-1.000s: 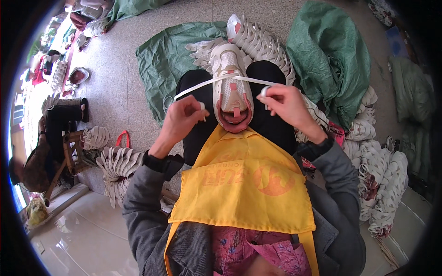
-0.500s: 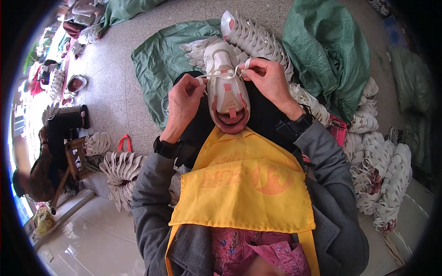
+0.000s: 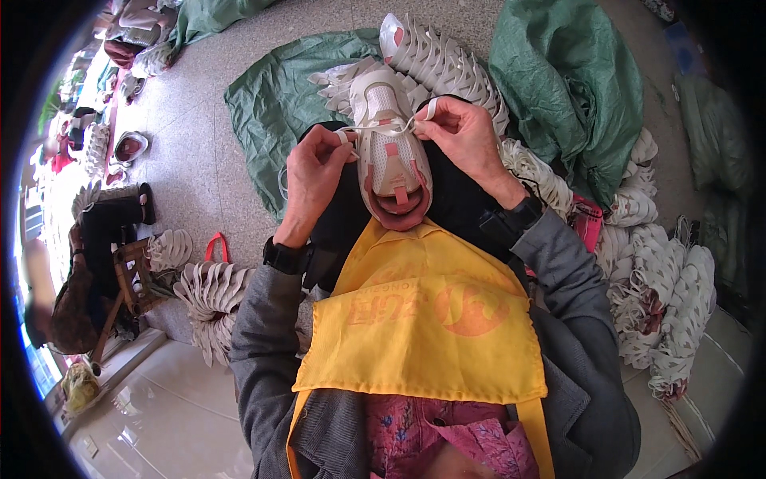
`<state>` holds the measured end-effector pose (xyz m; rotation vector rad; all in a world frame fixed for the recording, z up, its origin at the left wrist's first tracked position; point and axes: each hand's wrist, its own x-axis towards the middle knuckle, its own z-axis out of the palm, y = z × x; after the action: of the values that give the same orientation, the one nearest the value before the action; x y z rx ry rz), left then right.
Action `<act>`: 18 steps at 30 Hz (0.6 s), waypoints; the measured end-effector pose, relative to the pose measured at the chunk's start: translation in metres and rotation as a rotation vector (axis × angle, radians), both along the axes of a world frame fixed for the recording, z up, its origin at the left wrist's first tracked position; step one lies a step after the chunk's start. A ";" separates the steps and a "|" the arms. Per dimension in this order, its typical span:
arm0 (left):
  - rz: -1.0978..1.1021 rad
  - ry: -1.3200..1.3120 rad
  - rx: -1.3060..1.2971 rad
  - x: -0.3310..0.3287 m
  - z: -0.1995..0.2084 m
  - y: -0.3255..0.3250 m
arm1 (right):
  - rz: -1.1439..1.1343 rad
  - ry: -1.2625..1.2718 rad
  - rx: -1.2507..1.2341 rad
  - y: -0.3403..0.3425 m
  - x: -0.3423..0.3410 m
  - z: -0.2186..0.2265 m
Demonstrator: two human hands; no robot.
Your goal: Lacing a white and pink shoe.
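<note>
Left of the shoe (image 3: 396, 160): white lace (image 3: 369, 128) spans from the left hand (image 3: 313, 169); best kept flat, drawn level with the opposite end. Over the shoe: strands meet across the front; crossing too small to read. An even pull, I judge, stops the shoe twisting. Right of the shoe: a loop (image 3: 432, 108) stands up; worth keeping untwisted.

Pose. Left hand just left of the shoe, thumb and forefinger pinching lace, forearm slanting inward. Shoe lies toe away, heel at the yellow apron (image 3: 423, 351). Right hand (image 3: 459, 136) at the shoe's right edge, nearer its toe, thumb and forefinger pinching lace.
</note>
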<state>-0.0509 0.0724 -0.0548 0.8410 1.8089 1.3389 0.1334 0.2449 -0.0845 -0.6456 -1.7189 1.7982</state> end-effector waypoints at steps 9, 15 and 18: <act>0.009 -0.031 0.073 -0.003 -0.006 -0.001 | 0.050 -0.216 0.304 -0.008 -0.003 0.013; 0.107 -0.134 0.177 0.001 -0.011 0.014 | -0.018 -0.140 0.303 -0.007 -0.005 0.003; 0.105 -0.167 0.191 0.004 -0.011 0.015 | -0.007 -0.123 0.282 -0.008 -0.005 0.002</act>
<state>-0.0473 0.0878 -0.0657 0.7168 1.6338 1.6194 0.1279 0.2372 -0.0827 -0.6501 -2.0013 1.4985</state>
